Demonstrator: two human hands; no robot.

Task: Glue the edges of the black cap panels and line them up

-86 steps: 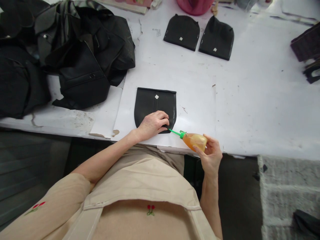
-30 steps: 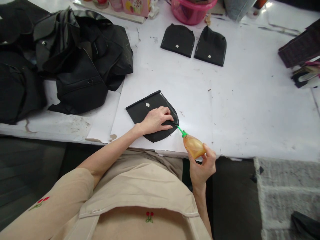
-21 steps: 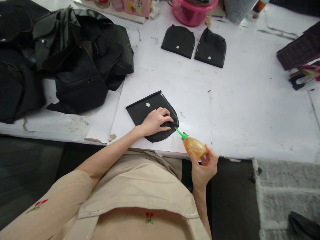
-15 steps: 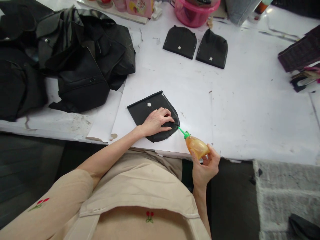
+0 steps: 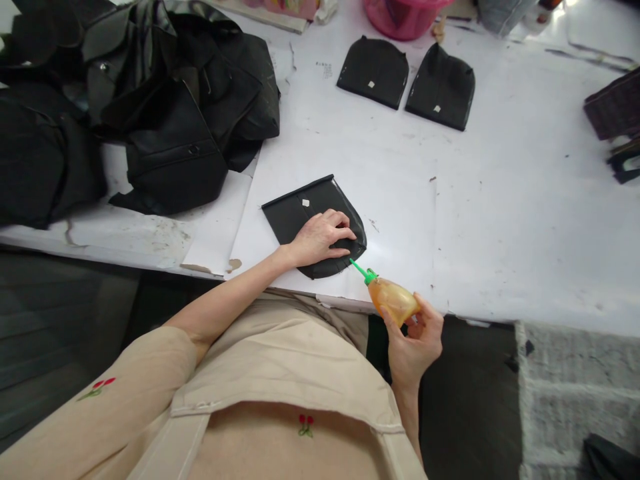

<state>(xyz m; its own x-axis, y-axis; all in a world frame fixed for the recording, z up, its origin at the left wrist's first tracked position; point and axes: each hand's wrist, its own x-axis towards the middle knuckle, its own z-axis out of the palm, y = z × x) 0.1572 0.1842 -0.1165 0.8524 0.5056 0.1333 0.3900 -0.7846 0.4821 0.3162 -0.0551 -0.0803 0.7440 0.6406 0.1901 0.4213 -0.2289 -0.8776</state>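
A black leather-like panel (image 5: 290, 217), straight along one side and rounded at the other, lies on the white tabletop with a small white tag on it. My left hand (image 5: 323, 237) rests on top of it, thumb and fingers apart and fingertips near the rounded edge. In my right hand (image 5: 417, 343) is a squeeze bottle (image 5: 395, 300) of amber liquid, tilted, its green nozzle pointing at the panel. The nozzle tip is at the rounded edge, just below my left thumb; whether it touches cannot be made out.
Two similar black panels (image 5: 374, 70) lie farther back. A heap of black bag pieces (image 5: 175, 147) covers the left of the table (image 5: 500, 233). A pink tub (image 5: 403, 17) stands at the back, a dark box (image 5: 613, 107) at the right edge.
The bottle's nozzle tip has shifted along the panel's rounded edge, toward me and below my left thumb. My left hand stays on the panel. The whole view has shifted slightly.
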